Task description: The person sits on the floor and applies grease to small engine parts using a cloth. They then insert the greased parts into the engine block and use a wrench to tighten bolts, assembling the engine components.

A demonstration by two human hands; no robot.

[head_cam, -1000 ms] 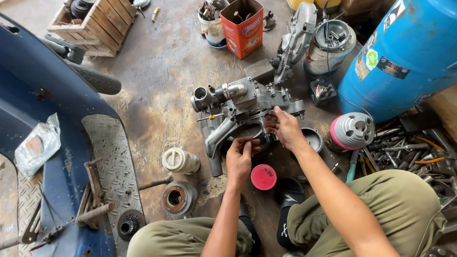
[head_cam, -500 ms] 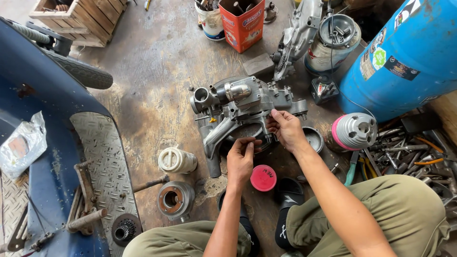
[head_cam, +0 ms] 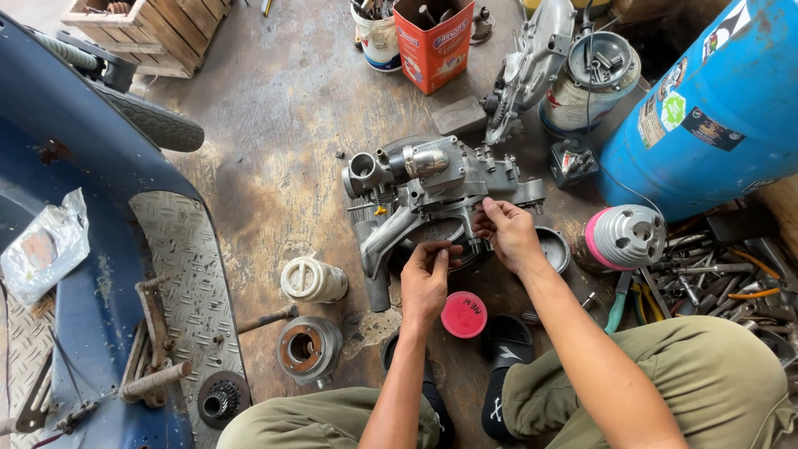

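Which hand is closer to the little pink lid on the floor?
Left. The left hand is just above and left of the pink lid, nearly over it. The right hand is farther up, on the grey engine case.

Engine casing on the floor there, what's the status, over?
Both hands on the grey engine casing: left hand at its round opening, right hand at the rim. Pink lid lies beside the left wrist. Nothing blocking.

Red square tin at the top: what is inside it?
The red square tin stands open, with a few dark metal tool ends poking out of its mouth. Its walls hide everything lower down.
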